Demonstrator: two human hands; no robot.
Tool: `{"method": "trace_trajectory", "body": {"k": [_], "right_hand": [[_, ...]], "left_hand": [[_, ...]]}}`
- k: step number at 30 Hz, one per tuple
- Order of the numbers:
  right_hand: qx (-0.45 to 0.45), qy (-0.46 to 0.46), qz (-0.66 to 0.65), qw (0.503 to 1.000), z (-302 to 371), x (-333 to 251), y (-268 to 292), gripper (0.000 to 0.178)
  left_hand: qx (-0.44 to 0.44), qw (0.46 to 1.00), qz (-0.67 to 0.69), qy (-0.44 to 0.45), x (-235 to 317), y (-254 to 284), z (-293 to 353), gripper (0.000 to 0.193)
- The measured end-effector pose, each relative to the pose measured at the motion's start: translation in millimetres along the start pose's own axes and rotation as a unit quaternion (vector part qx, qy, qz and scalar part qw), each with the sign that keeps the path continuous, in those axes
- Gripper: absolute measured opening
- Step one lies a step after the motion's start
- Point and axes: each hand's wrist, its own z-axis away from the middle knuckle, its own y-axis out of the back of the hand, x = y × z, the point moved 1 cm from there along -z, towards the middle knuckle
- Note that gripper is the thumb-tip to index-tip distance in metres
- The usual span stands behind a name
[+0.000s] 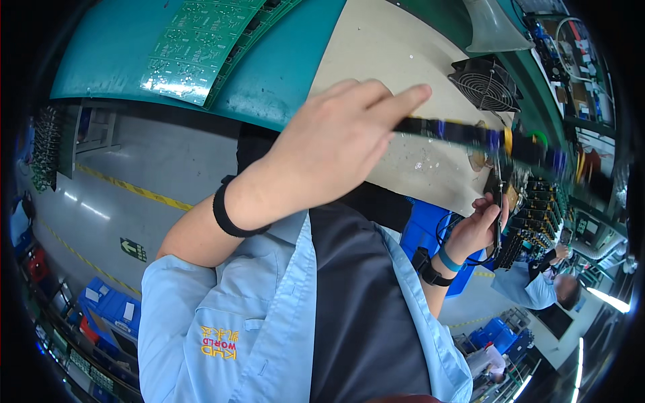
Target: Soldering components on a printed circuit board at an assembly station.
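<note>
My left hand [336, 141], with a black band at its wrist, reaches over the beige work surface [363, 54]. Its fingers close on the near end of a long narrow circuit board [457, 131], dark with purple and yellow parts and smeared by motion. The board stretches rightward from the hand. Lower on the right, my right hand [480, 225] wraps round a slender dark tool [498, 221] held upright; its kind cannot be told. The tool's upper part meets a cluttered area beneath the board, where details blur together.
A black fan [485, 87] with a round grille stands beyond the board, near a pale funnel-shaped hood [494, 27]. Green circuit panels [198, 47] lie on the teal mat [269, 87]. Blue bins [423, 225] and racked boards [541, 208] are at right. Another person [537, 285] is farther off.
</note>
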Motion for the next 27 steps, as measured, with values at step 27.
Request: {"method": "trace_trajectory", "body": {"k": [27], "right_hand": [[0.003, -0.006, -0.015, 1.000, 13, 11, 29, 0.036]], "left_hand": [[0.027, 0.836, 0.487, 0.251, -2, -5, 8, 0.031]]}}
